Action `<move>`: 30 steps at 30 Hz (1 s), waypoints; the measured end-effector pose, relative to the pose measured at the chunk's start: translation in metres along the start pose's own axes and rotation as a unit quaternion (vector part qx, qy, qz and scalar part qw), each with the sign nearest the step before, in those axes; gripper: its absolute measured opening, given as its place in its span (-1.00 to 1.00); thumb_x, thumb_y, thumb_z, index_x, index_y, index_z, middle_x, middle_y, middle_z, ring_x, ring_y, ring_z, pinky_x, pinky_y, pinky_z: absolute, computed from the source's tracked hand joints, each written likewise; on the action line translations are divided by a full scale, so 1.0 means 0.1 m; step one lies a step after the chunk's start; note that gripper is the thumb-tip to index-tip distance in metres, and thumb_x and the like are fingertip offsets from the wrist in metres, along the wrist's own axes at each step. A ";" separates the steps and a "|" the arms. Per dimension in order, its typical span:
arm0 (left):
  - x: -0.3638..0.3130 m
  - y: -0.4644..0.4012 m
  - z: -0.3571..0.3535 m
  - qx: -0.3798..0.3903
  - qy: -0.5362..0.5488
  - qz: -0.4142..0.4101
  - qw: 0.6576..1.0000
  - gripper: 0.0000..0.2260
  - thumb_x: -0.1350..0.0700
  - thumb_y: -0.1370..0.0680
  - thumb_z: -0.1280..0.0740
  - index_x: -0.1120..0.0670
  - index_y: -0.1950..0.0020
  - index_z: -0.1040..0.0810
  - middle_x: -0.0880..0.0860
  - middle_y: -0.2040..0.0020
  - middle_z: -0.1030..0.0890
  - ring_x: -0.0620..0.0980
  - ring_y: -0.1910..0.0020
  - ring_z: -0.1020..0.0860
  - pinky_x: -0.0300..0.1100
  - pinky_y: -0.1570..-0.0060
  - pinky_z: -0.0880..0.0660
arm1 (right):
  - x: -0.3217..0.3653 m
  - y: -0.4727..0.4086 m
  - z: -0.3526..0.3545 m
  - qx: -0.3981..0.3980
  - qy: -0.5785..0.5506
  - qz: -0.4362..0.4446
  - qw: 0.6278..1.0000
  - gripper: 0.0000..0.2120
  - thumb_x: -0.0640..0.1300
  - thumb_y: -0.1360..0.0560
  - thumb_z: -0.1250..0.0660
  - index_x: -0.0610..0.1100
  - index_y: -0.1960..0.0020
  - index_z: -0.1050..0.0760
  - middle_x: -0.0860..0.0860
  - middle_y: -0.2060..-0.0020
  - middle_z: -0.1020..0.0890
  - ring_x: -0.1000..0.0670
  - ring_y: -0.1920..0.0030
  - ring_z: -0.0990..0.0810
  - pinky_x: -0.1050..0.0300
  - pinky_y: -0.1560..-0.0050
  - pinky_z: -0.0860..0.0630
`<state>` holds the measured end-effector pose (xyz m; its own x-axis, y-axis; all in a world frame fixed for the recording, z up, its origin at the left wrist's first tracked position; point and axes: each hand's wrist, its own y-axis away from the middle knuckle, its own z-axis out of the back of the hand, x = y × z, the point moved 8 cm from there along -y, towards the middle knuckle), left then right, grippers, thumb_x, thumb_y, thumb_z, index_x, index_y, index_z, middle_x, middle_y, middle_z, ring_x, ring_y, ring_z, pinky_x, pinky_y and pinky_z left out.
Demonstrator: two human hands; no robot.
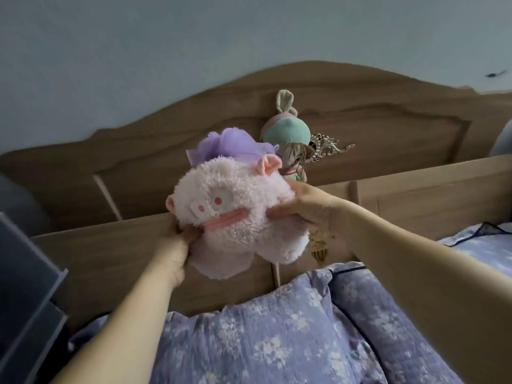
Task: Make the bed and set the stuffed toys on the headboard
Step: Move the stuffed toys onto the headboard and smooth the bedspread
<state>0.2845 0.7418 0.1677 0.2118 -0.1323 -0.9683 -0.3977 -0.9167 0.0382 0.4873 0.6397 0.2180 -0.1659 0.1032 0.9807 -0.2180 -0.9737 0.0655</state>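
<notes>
Above the headboard ledge (pixel 415 187), near its middle: pink plush toy (pixel 235 214) held tilted in the air, not yet set down. Doll in green cap (pixel 286 134) already stands on the ledge behind it. Floral bedding (pixel 263 342) looks spread. Left hand (pixel 177 245) fingers curl round the toy's lower left; right hand (pixel 307 206) fingers pinch its right side.
</notes>
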 end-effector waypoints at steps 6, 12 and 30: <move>-0.43 -0.85 0.38 -0.077 -0.092 -0.112 0.986 -0.60 0.29 -0.49 -0.35 0.02 -0.29 -0.48 0.01 -0.12 -0.63 0.05 -0.16 -0.56 0.05 -0.21 -0.48 | 0.22 -0.91 -0.10 -0.071 0.105 0.053 0.990 -0.44 -0.14 -0.29 -0.57 -0.08 -0.24 -0.47 -0.01 -0.03 -0.64 -0.07 -0.09 -0.60 -0.07 -0.21 -0.51; -0.45 -1.42 0.44 -0.090 -0.103 -0.114 0.984 -0.60 0.27 -0.52 -0.32 -0.02 -0.33 -0.47 -0.03 -0.14 -0.60 0.01 -0.18 -0.55 -0.07 -0.11 -0.50 | 0.25 -1.42 -0.06 -0.124 0.096 0.073 0.985 -0.55 -0.21 -0.40 -0.47 -0.09 -0.25 -0.47 0.02 0.01 -0.61 0.00 0.00 -0.58 0.09 -0.15 -0.52; -0.05 -2.14 0.41 -0.107 -0.195 -0.068 0.972 -0.57 0.16 -0.53 -0.33 -0.18 -0.34 -0.40 -0.10 -0.12 -0.57 -0.02 -0.15 -0.55 0.06 -0.21 -0.49 | -0.11 -2.08 -0.01 -0.210 0.256 0.086 0.940 -0.47 -0.19 -0.49 -0.20 -0.01 -0.46 -0.25 -0.10 -0.23 -0.53 -0.15 -0.18 -0.49 0.14 -0.06 -0.37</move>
<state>0.3317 0.9539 0.1545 -0.1225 0.1111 -0.9862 -0.1857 -0.9787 -0.0872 0.5338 0.8414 0.1937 -0.6504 0.1402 0.7466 -0.4883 -0.8301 -0.2694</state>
